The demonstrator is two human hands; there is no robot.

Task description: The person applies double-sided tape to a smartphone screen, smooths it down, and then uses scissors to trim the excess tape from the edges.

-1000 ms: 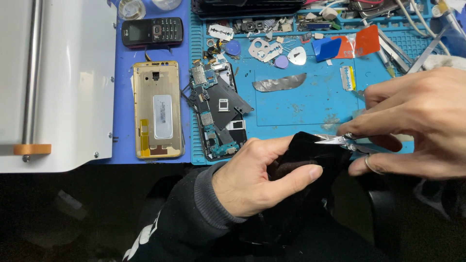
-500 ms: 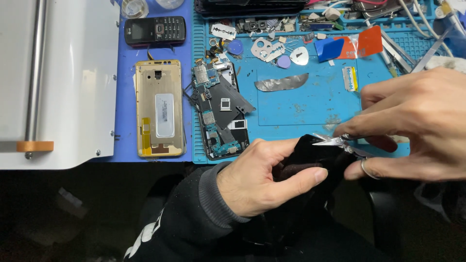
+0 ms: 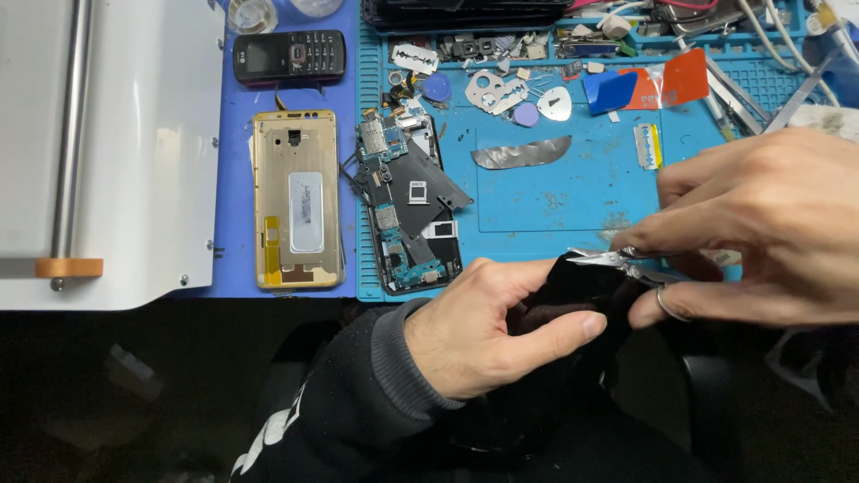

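Hands meet just below the blue silicone repair mat (image 3: 555,201). Left hand (image 3: 488,335) pinches a soft black cloth (image 3: 573,291); right hand (image 3: 761,228) grips slim steel tweezers (image 3: 617,261) touching it. Keeping the cloth taut should steady the tips.

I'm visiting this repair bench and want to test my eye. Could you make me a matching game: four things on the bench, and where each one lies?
Things:
1. black keypad phone
2. gold phone back
3. razor blade
4. metal tweezers

Places:
A. pinched in the right hand, over the black cloth
B. on the blue mat, near its top left corner
C. on the purple sheet, at the top
D. on the purple sheet, below the keypad phone

Pairs: 1-C, 2-D, 3-B, 4-A
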